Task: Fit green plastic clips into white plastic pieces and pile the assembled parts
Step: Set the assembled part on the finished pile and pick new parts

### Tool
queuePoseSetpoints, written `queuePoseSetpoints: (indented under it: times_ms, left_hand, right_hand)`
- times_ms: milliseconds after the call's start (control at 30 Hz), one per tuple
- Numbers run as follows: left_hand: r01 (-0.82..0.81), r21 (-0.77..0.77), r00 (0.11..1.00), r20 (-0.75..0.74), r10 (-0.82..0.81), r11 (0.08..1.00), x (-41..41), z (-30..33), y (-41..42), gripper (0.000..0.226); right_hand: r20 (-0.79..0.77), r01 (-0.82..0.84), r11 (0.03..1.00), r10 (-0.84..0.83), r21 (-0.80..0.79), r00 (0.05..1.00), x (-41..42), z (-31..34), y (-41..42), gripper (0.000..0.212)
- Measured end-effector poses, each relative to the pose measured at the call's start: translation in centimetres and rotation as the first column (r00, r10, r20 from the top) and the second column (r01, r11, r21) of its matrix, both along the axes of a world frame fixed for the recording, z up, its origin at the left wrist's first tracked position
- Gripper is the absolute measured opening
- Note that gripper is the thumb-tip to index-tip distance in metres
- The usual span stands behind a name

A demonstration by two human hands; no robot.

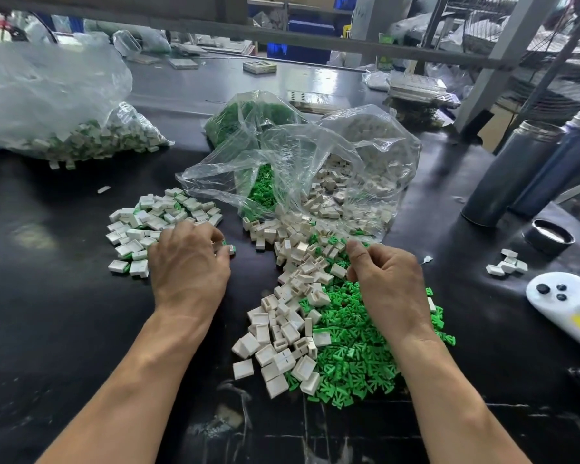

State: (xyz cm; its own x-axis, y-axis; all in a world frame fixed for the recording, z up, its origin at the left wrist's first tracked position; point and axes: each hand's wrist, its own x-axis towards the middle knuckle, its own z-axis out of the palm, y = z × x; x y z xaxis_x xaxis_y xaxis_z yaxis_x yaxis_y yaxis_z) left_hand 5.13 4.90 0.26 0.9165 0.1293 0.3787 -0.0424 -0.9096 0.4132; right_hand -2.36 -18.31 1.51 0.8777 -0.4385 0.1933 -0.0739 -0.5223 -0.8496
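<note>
Left hand (188, 262) sets an assembled part (226, 247), fingers curled on it, at the finished pile (158, 222); right hand (385, 279) pinches among green clips (355, 356); many white pieces (282, 329) remain.

Your black worktop (64, 329) carried loose green clips (359, 356) beside white pieces (282, 343) near centre, an assembled pile (158, 222) left, clear bags (315, 162) farther back, two flasks (516, 172) right.

- Left hand (188, 262): bare, no glove, ring or watch visible.
- Right hand (387, 279): bare likewise.
- Both forearms behind the hands: unsleeved.
</note>
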Motion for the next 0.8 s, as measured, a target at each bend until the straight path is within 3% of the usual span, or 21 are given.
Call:
queuePoseSetpoints:
  times_ms: [200, 400, 533, 633, 800]
  left_hand:
    - [-0.036, 0.01, 0.999, -0.014, 0.037, 0.999, 0.3, -0.2, 0.3, 0.018]
    - [-0.026, -0.012, 1.0, -0.018, 0.026, 1.0, 0.0, 0.1, 0.2, 0.025]
    - [0.131, -0.123, 0.991, 0.009, -0.131, 0.984, -0.7, 0.7, -0.6, 0.018]
    - [0.257, -0.216, 0.956, -0.086, -0.28, 0.942, -1.6, 0.6, -1.7, 0.013]
    - [0.361, -0.2, 0.904, -0.162, -0.395, 0.911, -2.1, -0.2, -2.9, 0.024]
  right_hand:
    - [-0.034, 0.079, 0.995, -0.081, -0.064, 0.996, 0.2, 0.0, -0.7, 0.052]
    - [-0.12, 0.143, 0.972, -0.167, -0.188, 0.979, 0.3, 0.5, -2.2, 0.026]
    - [-0.214, 0.126, 0.947, -0.194, -0.295, 0.957, 0.1, 0.9, -3.1, 0.015]
    - [-0.278, 0.101, 0.941, -0.197, -0.323, 0.94, 0.1, 1.0, -3.5, 0.015]
    - [-0.354, 0.049, 0.925, -0.193, -0.377, 0.915, 0.3, 0.9, -3.3, 0.022]
